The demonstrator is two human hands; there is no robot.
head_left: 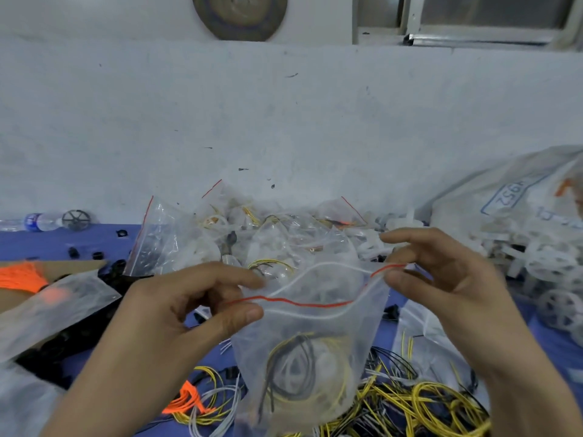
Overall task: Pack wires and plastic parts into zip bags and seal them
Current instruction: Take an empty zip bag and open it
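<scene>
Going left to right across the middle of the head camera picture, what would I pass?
The orange wire bundle → left hand → zip bag held between both hands → right hand → white plastic wheels.

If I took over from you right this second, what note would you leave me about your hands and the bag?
Hands: the left hand pinches the left top corner of the zip bag; the right hand pinches its right top corner.
Bag: held up over the blue table, yellow and black wires inside, mouth gaping open.
Done: this bag looks filled; a heap of filled bags lies behind it.
Left: press the zip shut, then bag the loose wires and white plastic parts.
</scene>
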